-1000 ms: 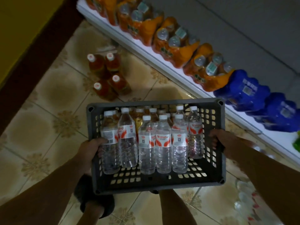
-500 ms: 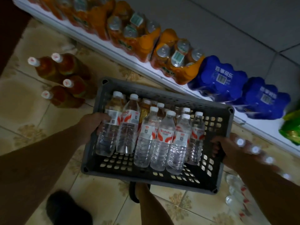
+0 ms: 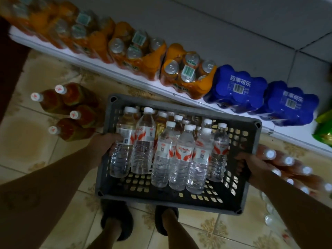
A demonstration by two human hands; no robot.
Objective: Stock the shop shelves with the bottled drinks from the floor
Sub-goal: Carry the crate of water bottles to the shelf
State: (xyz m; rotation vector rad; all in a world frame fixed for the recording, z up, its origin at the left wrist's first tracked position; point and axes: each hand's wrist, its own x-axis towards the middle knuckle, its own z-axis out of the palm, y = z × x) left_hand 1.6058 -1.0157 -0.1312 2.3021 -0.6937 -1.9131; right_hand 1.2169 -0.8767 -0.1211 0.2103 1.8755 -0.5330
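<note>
Grey perforated plastic crate (image 3: 143, 193) held off the tiled floor (image 3: 27, 137) above the person's two dark slippers (image 3: 116, 221), seen from the head view. The left hand (image 3: 106, 142) curls its fingers over the crate's left short wall, fingertips inside against the outermost bottle. The right hand (image 3: 249, 162) wraps its fingers over the rim of the opposite short wall. The water bottles (image 3: 181, 159), clear with white caps and red-and-white labels, stand upright in the crate between the two hands, packed toward its far side, with amber-filled bottles behind them. Beyond the crate runs a low white shelf (image 3: 115, 72) bearing orange shrink-wrapped can packs (image 3: 186, 71) and blue wrapped packs (image 3: 239, 87). Four brown drink bottles (image 3: 71, 112) stand on the floor left of the crate. More capped bottles (image 3: 287, 168), blurred, lie on the floor behind the right forearm.
</note>
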